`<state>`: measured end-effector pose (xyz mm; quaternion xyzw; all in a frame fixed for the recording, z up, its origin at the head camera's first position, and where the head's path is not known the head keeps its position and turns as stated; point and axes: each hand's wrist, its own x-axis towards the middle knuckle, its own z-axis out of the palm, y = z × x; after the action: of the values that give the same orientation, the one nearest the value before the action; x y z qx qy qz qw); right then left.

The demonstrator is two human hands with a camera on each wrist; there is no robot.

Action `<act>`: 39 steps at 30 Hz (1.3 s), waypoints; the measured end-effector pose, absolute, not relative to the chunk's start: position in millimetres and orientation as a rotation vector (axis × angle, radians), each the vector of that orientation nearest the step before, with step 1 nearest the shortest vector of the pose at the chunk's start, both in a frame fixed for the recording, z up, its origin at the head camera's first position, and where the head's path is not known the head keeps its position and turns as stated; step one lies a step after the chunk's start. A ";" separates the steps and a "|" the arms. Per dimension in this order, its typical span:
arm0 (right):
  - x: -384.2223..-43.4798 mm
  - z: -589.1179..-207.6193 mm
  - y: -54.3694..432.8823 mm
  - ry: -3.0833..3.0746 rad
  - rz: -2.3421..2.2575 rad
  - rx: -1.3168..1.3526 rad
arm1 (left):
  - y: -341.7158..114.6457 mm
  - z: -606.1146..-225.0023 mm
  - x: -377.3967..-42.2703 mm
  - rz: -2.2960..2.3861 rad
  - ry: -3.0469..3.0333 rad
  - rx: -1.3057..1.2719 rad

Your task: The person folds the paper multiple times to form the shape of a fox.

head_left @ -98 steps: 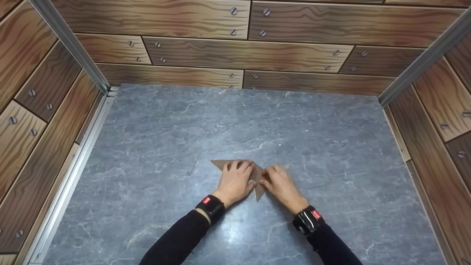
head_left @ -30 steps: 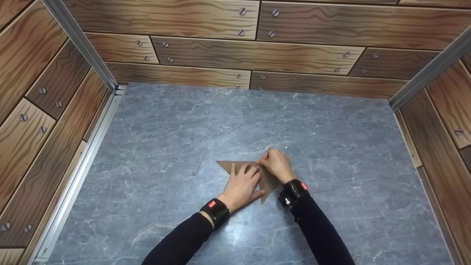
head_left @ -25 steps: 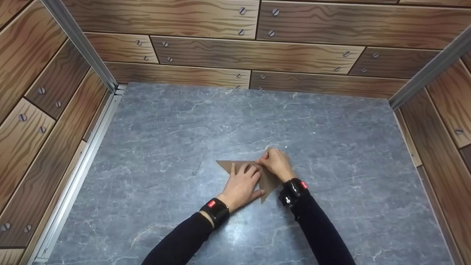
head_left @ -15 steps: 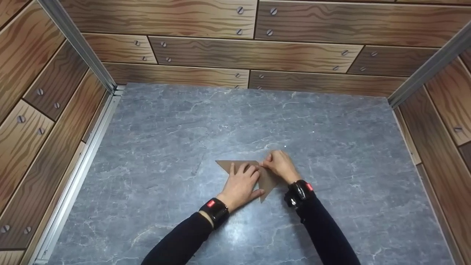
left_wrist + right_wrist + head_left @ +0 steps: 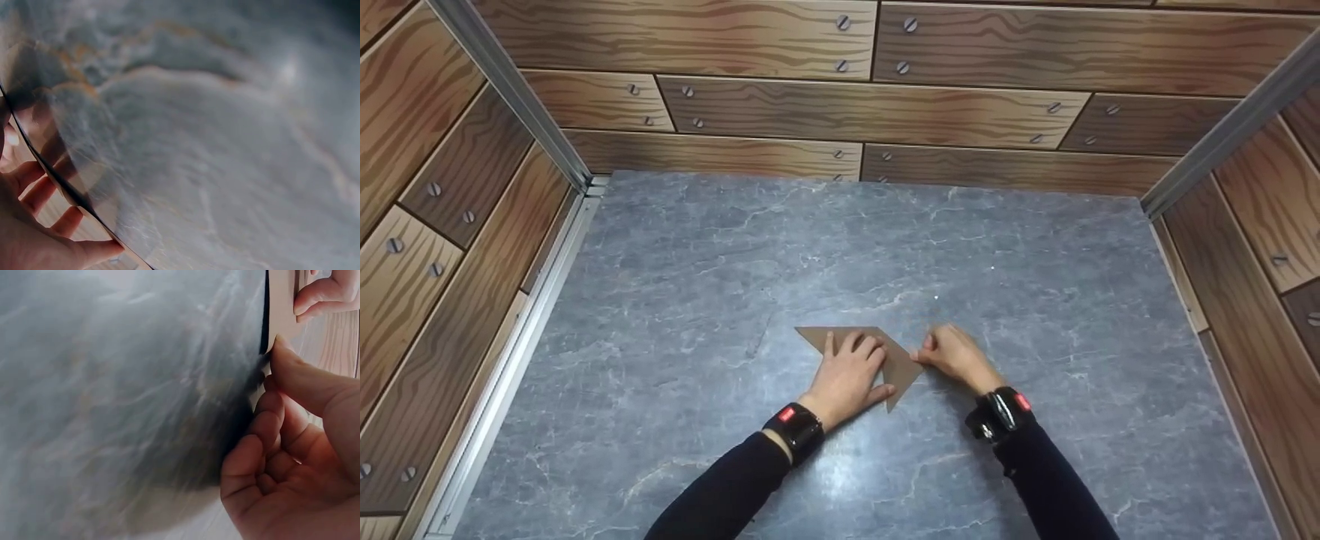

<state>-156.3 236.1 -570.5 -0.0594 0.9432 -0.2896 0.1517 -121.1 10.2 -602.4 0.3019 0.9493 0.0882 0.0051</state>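
Observation:
A brown sheet of folded paper (image 5: pixel 901 369) lies flat on the grey marbled tabletop, showing pointed corners at its left and bottom. My left hand (image 5: pixel 846 379) rests on it with fingers spread, pressing down its middle and hiding part of it. At the paper's right corner is my right hand (image 5: pixel 958 358), its fingers curled and its thumb and forefinger pinching the edge. In the right wrist view the thumb (image 5: pixel 289 363) tip sits on the paper's border (image 5: pixel 281 304), with the other fingers tucked under the palm.
The marbled tabletop (image 5: pixel 720 247) spreads out around the hands. Wood-print panels (image 5: pixel 780 109) stand along the back, left and right sides, with metal rails (image 5: pixel 510 97) at the corners. Black bands (image 5: pixel 797 430) circle both wrists.
My right hand has slid along the paper's slanted edge from its top corner down to the right corner, over the last second. My left hand keeps its place on the paper.

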 end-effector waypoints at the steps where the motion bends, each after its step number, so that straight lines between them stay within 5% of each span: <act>1: -154.1 -570.7 238.3 2.704 -0.832 -0.169 | 10.2 -602.2 -121.0 0.275 2.970 0.943; 24: -128.1 -572.1 241.8 2.786 -0.905 -0.177 | 13.0 -595.0 -120.0 0.309 2.951 0.927; 39: -104.4 -582.3 213.6 3.108 -0.647 -0.644 | 18.0 -601.8 -125.2 0.377 3.024 0.893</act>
<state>-104.4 213.6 -582.3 -0.1986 0.9583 -0.1994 -0.0488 -125.2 18.0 -601.8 0.2813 0.9521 0.1186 -0.0168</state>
